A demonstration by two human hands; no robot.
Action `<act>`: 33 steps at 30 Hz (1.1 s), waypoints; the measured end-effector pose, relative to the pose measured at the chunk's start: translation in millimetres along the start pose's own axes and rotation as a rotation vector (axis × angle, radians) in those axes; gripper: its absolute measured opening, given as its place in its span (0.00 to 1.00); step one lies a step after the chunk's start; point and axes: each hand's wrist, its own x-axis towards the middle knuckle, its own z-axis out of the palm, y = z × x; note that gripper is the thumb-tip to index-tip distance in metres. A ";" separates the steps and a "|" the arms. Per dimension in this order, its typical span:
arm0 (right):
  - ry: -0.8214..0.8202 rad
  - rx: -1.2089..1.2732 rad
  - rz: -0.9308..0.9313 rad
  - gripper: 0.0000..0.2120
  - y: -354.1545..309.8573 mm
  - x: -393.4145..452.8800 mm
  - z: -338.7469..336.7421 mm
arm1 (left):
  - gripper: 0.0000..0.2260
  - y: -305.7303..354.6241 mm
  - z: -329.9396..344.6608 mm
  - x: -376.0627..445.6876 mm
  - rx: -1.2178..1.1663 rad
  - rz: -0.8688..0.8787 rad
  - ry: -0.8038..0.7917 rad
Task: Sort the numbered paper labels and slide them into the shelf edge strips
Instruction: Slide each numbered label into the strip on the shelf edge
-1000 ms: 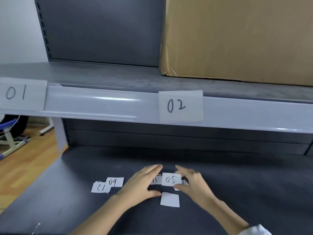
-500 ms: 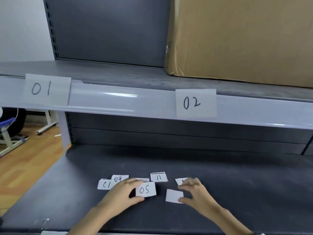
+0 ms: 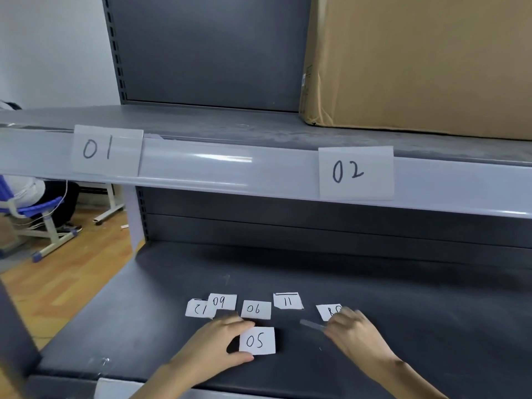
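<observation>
Since the earlier frame, label 05 (image 3: 257, 340) has shifted down and left to the lower centre of the frame, uncovering label 06 (image 3: 256, 309), and the blank slip has risen off the lower shelf (image 3: 431, 312).

Left hand (image 3: 218, 344): its grip pinches the left edge of label 05 between thumb and fingers; the label lies flat on the lower shelf.

Right hand (image 3: 352, 331): its grip is closed on the raised slip (image 3: 312, 324), which shows edge-on and motion-blurred to the left of the fingers. The same hand partly covers a label (image 3: 328, 311) whose number cannot be read in full.

Loose labels in a row above the hands, left to right: label 12 (image 3: 198, 309) (upside down), label 09 (image 3: 222, 301) overlapping it, label 06, label 11 (image 3: 288, 300).

Upper shelf edge strip (image 3: 201, 168): label 01 (image 3: 106, 151) is seated at upper left, label 02 (image 3: 356, 172) at centre right. A cardboard box (image 3: 417, 61) stands on the upper shelf at upper right.
</observation>
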 end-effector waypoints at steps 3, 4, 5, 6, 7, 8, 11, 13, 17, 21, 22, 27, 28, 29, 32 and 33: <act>0.006 0.356 0.188 0.14 5.4 8.1 -5.1 | 0.23 -0.9 -0.6 -0.2 0.012 0.012 -0.003; 0.003 0.424 0.214 0.16 7.5 11.1 -1.2 | 0.23 -1.5 -0.9 -0.3 0.013 0.014 0.001; -0.047 0.485 0.201 0.16 6.5 13.6 1.4 | 0.24 -1.7 -1.5 -0.7 0.012 0.016 0.006; -0.106 0.482 0.202 0.15 3.8 16.0 2.2 | 0.24 -2.1 -2.4 -1.3 0.009 0.014 0.010; -0.147 0.494 0.217 0.13 2.1 18.6 4.4 | 0.24 -3.7 -2.5 -2.0 0.005 0.008 0.013; -0.169 0.503 0.231 0.11 0.7 20.3 7.7 | 0.25 -5.4 -2.6 -2.8 0.000 0.004 0.022; -0.162 0.485 0.206 0.09 -0.6 24.6 9.9 | 0.27 -13.8 -1.7 -6.2 -0.008 -0.018 0.037; -0.149 0.467 0.191 0.09 -2.4 31.0 7.3 | 0.33 -19.3 -1.6 -8.6 -0.011 -0.016 0.041; -0.142 0.494 0.118 0.05 -18.5 63.0 -8.1 | 0.39 -27.3 -3.2 -14.8 -0.060 -0.016 0.058; -0.314 0.544 0.040 0.27 -53.0 99.9 -12.1 | 0.39 -39.3 -2.7 -22.1 -0.068 -0.005 0.097; -0.345 0.502 0.035 0.30 -61.6 106.3 -7.1 | 0.37 -42.0 -3.1 -23.9 -0.073 0.001 0.112; -0.366 0.358 0.057 0.31 -82.2 111.6 0.2 | 0.24 -57.4 -4.4 -32.8 0.003 0.067 0.259; -0.351 0.382 0.056 0.30 -82.9 111.0 -1.7 | 0.24 -58.7 -6.2 -35.0 0.015 0.066 0.246; -0.337 0.396 0.051 0.29 -82.6 110.4 -2.7 | 0.23 -59.3 -7.8 -36.6 0.017 0.067 0.234; -0.323 0.417 0.020 0.26 -84.1 109.0 -3.9 | 0.23 -62.3 -9.3 -38.1 0.003 0.075 0.216; -0.321 0.419 0.010 0.25 -85.2 108.7 -2.6 | 0.23 -63.3 -8.2 -37.5 0.022 0.085 0.216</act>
